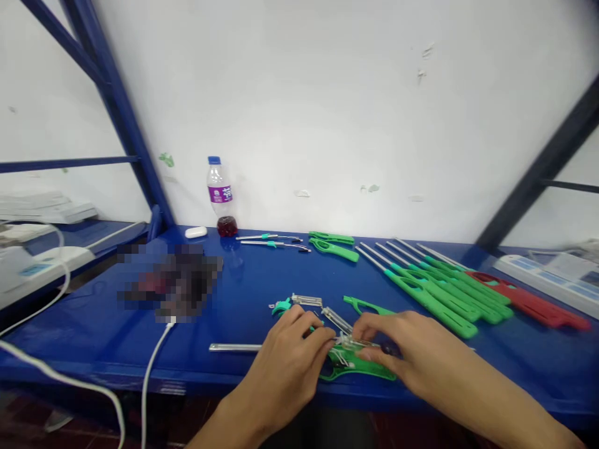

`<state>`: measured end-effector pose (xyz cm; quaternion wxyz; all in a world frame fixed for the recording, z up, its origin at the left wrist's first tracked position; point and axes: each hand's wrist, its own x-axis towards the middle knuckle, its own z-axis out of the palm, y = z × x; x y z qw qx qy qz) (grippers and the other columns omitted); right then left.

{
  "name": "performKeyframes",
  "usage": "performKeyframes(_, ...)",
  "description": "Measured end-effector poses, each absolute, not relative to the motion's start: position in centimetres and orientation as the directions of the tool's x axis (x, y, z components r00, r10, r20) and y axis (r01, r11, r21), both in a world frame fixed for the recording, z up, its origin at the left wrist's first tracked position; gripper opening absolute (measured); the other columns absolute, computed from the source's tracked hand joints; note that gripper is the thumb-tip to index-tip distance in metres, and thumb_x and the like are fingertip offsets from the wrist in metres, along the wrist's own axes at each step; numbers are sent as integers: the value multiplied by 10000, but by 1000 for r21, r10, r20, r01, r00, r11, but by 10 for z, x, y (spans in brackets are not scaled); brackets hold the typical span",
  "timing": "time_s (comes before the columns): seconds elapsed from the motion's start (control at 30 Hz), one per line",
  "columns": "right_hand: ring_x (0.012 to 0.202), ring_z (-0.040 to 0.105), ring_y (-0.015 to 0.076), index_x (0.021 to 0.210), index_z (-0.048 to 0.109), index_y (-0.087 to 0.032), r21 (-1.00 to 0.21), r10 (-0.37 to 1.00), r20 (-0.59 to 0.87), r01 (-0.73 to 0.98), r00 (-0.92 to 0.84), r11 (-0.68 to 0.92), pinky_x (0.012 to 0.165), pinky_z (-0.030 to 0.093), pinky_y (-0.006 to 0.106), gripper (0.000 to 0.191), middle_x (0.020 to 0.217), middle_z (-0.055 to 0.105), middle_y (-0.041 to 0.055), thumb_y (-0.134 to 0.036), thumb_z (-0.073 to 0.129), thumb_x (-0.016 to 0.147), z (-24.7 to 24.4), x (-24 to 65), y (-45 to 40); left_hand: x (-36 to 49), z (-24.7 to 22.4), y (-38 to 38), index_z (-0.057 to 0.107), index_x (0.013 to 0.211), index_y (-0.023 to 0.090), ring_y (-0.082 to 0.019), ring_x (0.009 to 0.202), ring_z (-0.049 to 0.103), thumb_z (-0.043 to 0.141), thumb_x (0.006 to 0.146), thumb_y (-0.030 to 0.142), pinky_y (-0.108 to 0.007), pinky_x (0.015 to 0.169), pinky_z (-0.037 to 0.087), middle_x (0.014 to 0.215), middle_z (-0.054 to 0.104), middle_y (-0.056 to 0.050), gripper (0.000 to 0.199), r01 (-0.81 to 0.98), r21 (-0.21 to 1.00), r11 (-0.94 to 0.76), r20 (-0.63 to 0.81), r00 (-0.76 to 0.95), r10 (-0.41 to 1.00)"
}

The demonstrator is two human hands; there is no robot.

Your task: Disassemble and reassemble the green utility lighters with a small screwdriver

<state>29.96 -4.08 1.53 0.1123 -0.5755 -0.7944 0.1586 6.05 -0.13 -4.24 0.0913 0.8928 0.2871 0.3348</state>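
Note:
My right hand [407, 352] pinches a small clear fuel tank [349, 342] between thumb and fingers. Below it on the table lies a green lighter shell half [358, 369], with white wire inside. The fingers of my left hand [292, 355] are pressed together at the tank's left end; what they grip is too small to make out. A metal lighter tube [236, 348] sticks out to the left from under my left hand. Just beyond my hands are two more clear tanks, a flat one [306, 300] and a slanted one [337, 320], a teal trigger [281, 306] and another green shell half [369, 307].
Several green lighters [435, 299] and a red lighter [528, 299] lie to the right. Metal tubes with wires [262, 244] and green shells [334, 248] lie at the back. A drink bottle [219, 196], white case [196, 232], blurred-out object [182, 280] and white cable [152, 374] are leftward.

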Motion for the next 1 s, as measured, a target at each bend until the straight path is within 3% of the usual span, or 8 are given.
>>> performKeyframes(0.1, 915, 691, 258, 1068, 707, -326, -382, 942, 6, 870, -334, 311, 774, 442, 323, 56, 1037, 751, -14, -307, 663, 1039, 12, 297, -40, 60, -43, -4, 667, 1135, 206, -213, 921, 556, 462, 1070, 135, -401, 885, 513, 987, 668, -49, 227, 480, 335, -811, 551, 599, 582)
performKeyframes(0.33, 924, 707, 258, 1116, 697, -363, -379, 940, 72, 863, -333, 334, 776, 493, 350, 119, 1087, 738, -10, -389, 599, 1055, 5, 287, -39, 58, -42, -6, 656, 1172, 202, -209, 876, 535, 474, 968, 3, -361, 806, 511, 944, 634, -49, 338, 504, 287, -815, 564, 598, 569)
performKeyframes(0.53, 1180, 669, 310, 1314, 668, -426, -389, 920, 103, 836, -378, 387, 976, 525, 432, 259, 1296, 711, 0, -474, 573, 1078, 1, 297, -38, 56, -42, -4, 669, 1147, 203, -207, 816, 483, 405, 820, -117, -335, 705, 444, 907, 589, -49, 528, 505, 238, -830, 580, 612, 538)
performKeyframes(0.77, 1088, 704, 299, 1304, 715, -385, -399, 900, 103, 811, -423, 427, 915, 562, 404, 321, 1207, 741, 37, -302, 508, 1075, 7, 297, -35, 56, -43, -4, 668, 1126, 206, -200, 815, 466, 413, 812, -125, -321, 688, 392, 897, 557, -39, 522, 512, 229, -828, 578, 613, 539)
performKeyframes(1.0, 964, 729, 294, 1253, 754, -339, -391, 896, 119, 809, -428, 439, 846, 574, 391, 366, 1111, 754, 72, -242, 470, 1045, 15, 293, -36, 56, -44, -3, 662, 1217, 212, -196, 800, 456, 425, 803, -129, -310, 655, 341, 875, 517, -33, 586, 512, 220, -830, 593, 606, 531)
